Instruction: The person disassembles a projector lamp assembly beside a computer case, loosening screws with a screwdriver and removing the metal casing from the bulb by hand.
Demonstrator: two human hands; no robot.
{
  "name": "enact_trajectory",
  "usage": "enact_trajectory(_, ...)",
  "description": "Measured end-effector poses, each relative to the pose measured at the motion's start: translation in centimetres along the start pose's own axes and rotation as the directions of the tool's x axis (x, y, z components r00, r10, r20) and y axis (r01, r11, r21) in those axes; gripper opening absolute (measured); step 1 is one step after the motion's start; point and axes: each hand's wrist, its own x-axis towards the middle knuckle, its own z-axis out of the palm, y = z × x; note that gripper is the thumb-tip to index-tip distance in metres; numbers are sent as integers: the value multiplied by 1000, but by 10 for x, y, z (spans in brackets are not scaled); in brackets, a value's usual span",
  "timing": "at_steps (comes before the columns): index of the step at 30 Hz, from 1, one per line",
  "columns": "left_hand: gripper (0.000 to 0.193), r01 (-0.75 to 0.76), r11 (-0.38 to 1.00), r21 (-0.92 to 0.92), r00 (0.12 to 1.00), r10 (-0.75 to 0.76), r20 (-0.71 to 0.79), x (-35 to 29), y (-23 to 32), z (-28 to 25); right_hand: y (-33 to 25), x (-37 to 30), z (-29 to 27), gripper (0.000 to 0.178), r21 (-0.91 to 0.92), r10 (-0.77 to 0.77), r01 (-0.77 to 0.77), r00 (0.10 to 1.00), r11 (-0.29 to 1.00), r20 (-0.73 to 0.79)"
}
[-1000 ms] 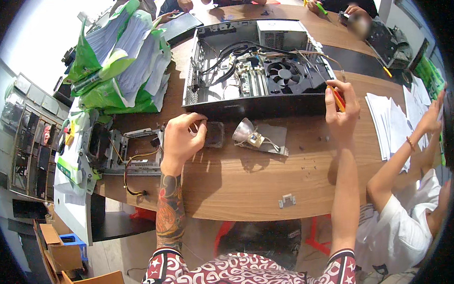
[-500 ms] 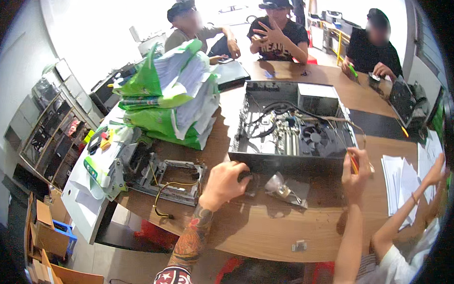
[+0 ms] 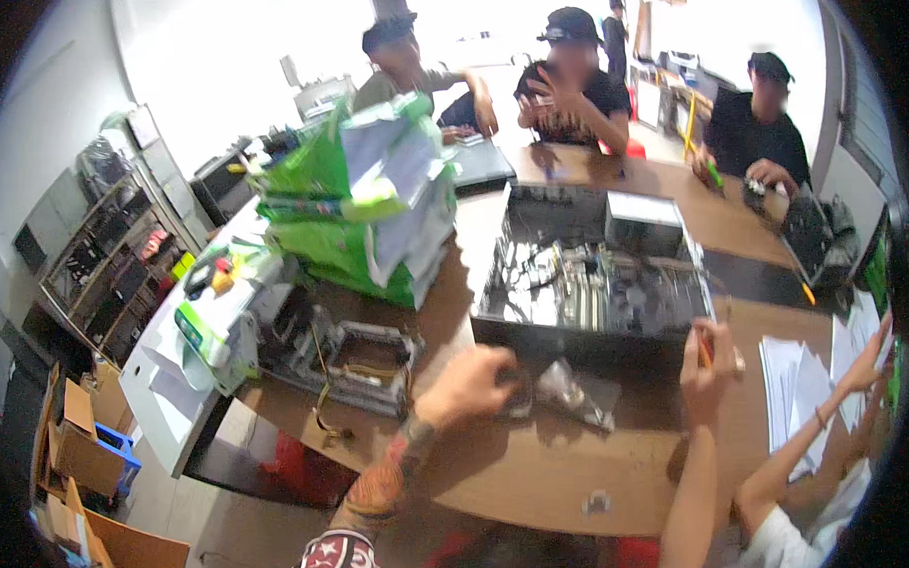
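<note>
An opened desktop computer case (image 3: 586, 329) lies flat, its boards, fan and cables showing but blurred. Near its front left corner is my left hand (image 3: 473, 383), fingers curled; a dark thing under them is too blurred to name. My right hand (image 3: 712, 360) is closed round a red and orange handle, which looks like a screwdriver (image 3: 705, 349), by the front right corner. Between my hands, a clear plastic bag (image 3: 578, 392) with small parts rests on the wooden table (image 3: 541, 481). A grey metal drive frame (image 3: 372, 367) with a loose cable sits left of my left hand.
Green-and-white paper packs (image 3: 362, 207) are piled behind the frame. Loose papers (image 3: 794, 392) lie at the right, beside a neighbour's hand (image 3: 863, 365). Three people face me across the table. Cardboard boxes (image 3: 84, 427) stand on the floor at left.
The whole view has shifted, so the scene sits slightly lower and is more blurred. Both my hands stay by the front of the case, the right still gripping its handle.
</note>
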Motion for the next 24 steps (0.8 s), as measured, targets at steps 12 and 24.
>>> enact_trajectory(12, 12, 157, 680, -716, 980, -199, 26, 8, 0, -28, 5, 2, 6, 10, 46, 67, -66, 998, 997, -18)
enact_trajectory(24, 13, 130, 500, -856, 976, -216, 22, 4, 0, -31, 5, 0, 7, 9, 60, 80, -79, 997, 995, -12)
